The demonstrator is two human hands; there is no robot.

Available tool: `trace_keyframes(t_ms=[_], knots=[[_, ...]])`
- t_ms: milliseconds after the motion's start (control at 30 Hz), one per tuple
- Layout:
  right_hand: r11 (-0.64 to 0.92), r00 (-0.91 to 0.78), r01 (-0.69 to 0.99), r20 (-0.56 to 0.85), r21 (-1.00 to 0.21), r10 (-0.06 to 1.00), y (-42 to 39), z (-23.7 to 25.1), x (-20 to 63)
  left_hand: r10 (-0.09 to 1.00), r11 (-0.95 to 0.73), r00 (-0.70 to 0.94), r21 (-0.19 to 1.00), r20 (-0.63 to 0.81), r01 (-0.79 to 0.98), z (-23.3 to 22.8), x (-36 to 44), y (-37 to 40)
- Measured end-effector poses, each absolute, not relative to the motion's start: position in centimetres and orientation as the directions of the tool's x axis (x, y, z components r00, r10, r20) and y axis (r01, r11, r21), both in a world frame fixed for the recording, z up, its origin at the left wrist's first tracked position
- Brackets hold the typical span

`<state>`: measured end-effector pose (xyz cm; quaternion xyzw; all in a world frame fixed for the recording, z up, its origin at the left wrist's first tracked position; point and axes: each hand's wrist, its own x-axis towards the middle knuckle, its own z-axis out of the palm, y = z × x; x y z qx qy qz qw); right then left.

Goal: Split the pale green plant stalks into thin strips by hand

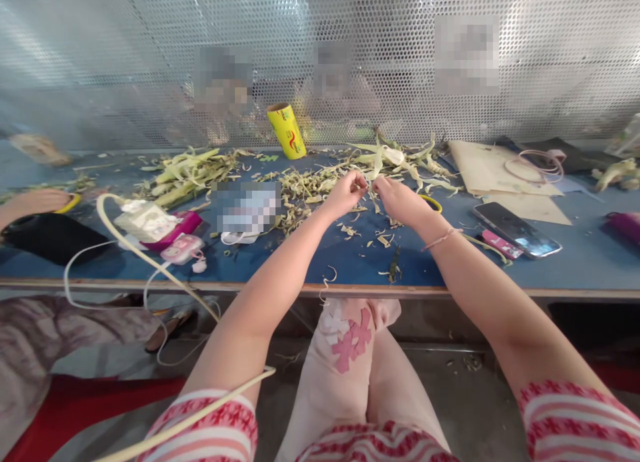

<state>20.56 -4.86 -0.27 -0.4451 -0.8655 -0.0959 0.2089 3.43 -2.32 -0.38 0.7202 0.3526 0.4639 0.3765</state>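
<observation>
Over the middle of the table, my left hand (349,194) and my right hand (396,199) are close together. Both are closed, with fingertips pinched around a thin, pale green plant strip (371,179), whose ends are mostly hidden by the fingers. Just behind them lies a heap of pale green stalks and leaves (400,159). To the left of my left hand, small plant scraps (305,189) spread over the blue tabletop (320,259). A yellow ring-shaped thing (433,203) shows partly behind my right wrist.
Another stalk pile (193,172) lies left of a yellow tube (287,132). A phone (517,229) and cardboard (493,169) are at right. A white power strip (147,219) with cables (183,275) lies at left, near another person's hand (43,205). A perforated metal panel (390,22) stands behind.
</observation>
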Motion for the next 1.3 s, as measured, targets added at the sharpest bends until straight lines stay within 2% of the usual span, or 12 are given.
trace_keyframes(t_ms=[100, 233, 467, 667, 1033, 1300], knots=[[0.588, -0.513, 0.808, 0.457, -0.027, 0.727, -4.9, -0.4, 20.4, 0.859, -0.474, 0.323, 0.856, 0.398, 0.207, 0.0, 3.4, -2.6], [0.663, -0.539, 0.739, 0.481, -0.124, 0.691, -4.8, -0.4, 20.7, 0.824, -0.534, 0.380, 0.801, 0.421, 0.271, 0.4, 3.3, -3.2], [0.727, -0.585, 0.652, 0.468, -0.214, 0.662, -4.7, 0.2, 21.5, 0.748, -0.622, 0.469, 0.744, 0.470, 0.246, 0.7, 2.5, -3.4], [0.713, -0.578, 0.651, 0.438, -0.261, 0.689, -5.3, 0.7, 21.4, 0.740, -0.626, 0.490, 0.739, 0.461, 0.250, 0.3, 2.3, -2.7], [0.643, -0.493, 0.606, 0.413, -0.468, 0.766, -5.0, 0.9, 21.4, 0.661, -0.721, 0.526, 0.648, 0.536, 0.246, 0.0, 1.9, -1.6], [0.618, -0.470, 0.504, 0.409, -0.603, 0.782, -5.0, 0.8, 21.5, 0.668, -0.715, 0.506, 0.659, 0.546, 0.232, 0.2, 2.1, -2.1]])
